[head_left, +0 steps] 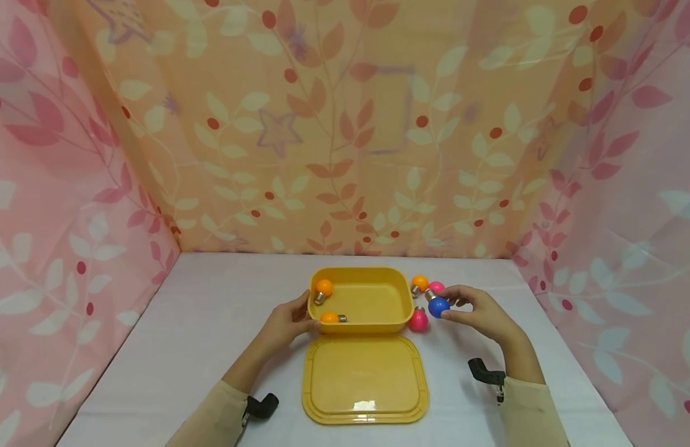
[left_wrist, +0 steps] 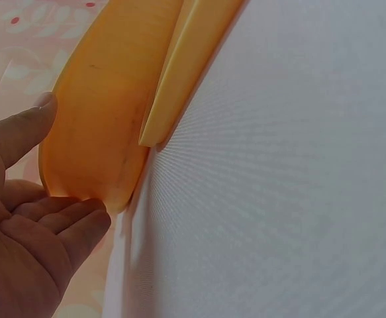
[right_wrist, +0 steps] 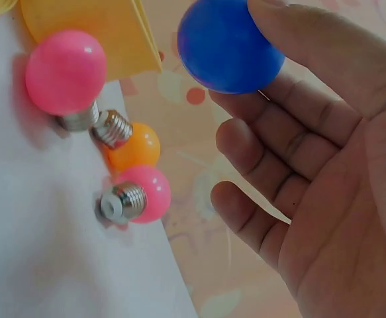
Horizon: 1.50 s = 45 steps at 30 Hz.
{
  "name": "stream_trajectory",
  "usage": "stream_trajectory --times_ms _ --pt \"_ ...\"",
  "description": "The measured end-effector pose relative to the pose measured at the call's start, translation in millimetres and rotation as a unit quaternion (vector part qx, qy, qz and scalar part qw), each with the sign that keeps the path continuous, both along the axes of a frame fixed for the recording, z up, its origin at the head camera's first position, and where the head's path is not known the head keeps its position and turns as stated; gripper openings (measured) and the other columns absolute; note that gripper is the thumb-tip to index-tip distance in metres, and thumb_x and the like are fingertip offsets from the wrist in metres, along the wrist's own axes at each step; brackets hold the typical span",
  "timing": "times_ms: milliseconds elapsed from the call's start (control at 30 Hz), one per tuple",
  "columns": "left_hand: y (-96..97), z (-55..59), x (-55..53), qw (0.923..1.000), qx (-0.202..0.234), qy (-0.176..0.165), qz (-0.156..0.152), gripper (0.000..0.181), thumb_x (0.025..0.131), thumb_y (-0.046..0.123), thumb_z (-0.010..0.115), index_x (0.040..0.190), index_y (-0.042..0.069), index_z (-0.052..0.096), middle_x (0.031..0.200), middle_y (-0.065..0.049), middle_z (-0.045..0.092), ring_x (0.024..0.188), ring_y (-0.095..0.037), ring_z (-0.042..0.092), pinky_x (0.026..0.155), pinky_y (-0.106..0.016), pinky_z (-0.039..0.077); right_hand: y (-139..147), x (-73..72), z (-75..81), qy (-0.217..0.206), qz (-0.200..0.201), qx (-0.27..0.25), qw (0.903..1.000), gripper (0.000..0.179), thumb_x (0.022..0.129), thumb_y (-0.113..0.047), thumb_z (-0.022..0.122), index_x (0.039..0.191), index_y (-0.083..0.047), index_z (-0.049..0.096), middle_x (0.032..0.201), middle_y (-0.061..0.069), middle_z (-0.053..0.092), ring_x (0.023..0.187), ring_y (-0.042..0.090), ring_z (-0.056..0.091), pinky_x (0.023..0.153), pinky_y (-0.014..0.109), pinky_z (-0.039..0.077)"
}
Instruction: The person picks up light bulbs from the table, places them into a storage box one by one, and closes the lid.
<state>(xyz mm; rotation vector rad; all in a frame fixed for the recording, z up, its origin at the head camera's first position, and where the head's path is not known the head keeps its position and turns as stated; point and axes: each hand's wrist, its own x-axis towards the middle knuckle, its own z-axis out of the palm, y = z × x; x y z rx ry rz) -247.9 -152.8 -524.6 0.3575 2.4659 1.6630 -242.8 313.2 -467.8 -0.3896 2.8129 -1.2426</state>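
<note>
In the head view my right hand point(head_left: 484, 315) pinches a blue light bulb point(head_left: 438, 307) between thumb and fingers, its metal base tilted up and left. The bulb is held just right of a yellow plastic box point(head_left: 367, 303). My left hand point(head_left: 285, 323) grips the left end of that box, thumb at the near corner. Up close in the left wrist view, thumb and fingertips touch the box wall point(left_wrist: 100, 126). Two orange bulbs lie inside: one orange bulb point(head_left: 324, 287) at the back left, another orange bulb point(head_left: 329, 317) along the near wall.
Right of the box lie a pink bulb point(head_left: 418, 320), an orange bulb point(head_left: 420, 283) and a second pink bulb point(head_left: 436, 287), the last partly hidden in the head view. A yellow lid point(head_left: 365, 380) lies flat before the box. Patterned curtains point(head_left: 345, 124) enclose the white table point(head_left: 227, 298).
</note>
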Motion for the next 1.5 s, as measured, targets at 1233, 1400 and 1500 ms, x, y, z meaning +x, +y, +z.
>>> stream_trajectory --times_ms 1233,1400,1500 --pt "-1.4 1.3 -0.6 1.0000 -0.004 0.000 -0.006 0.092 0.087 0.033 0.083 0.160 0.012 0.031 0.158 -0.006 0.046 0.141 -0.023 0.051 0.111 -0.037 0.047 -85.6 -60.6 66.8 -0.018 0.152 0.116 0.9814 0.033 0.087 -0.029 0.083 0.118 -0.020 0.073 0.110 -0.004 0.068 0.110 0.027 0.060 0.092 0.041 0.057" --pt "-1.7 2.6 -0.3 1.0000 -0.003 0.000 -0.006 0.093 0.086 0.035 0.084 0.160 0.012 0.032 0.158 -0.006 0.047 0.141 -0.022 0.051 0.111 -0.036 0.047 -90.5 -72.8 69.9 -0.047 0.151 0.135 0.9782 0.034 0.085 -0.023 0.085 0.116 -0.016 0.074 0.109 0.001 0.067 0.108 0.028 0.060 0.086 0.035 0.059" --pt "-2.2 3.5 -0.3 1.0000 -0.005 0.001 -0.004 0.092 0.087 0.034 0.084 0.160 0.012 0.032 0.158 -0.007 0.047 0.141 -0.023 0.051 0.111 -0.038 0.047 -95.5 -79.9 69.7 -0.066 0.165 0.151 0.9723 0.035 0.084 -0.023 0.086 0.116 -0.014 0.074 0.109 0.002 0.067 0.106 0.026 0.061 0.083 0.032 0.061"
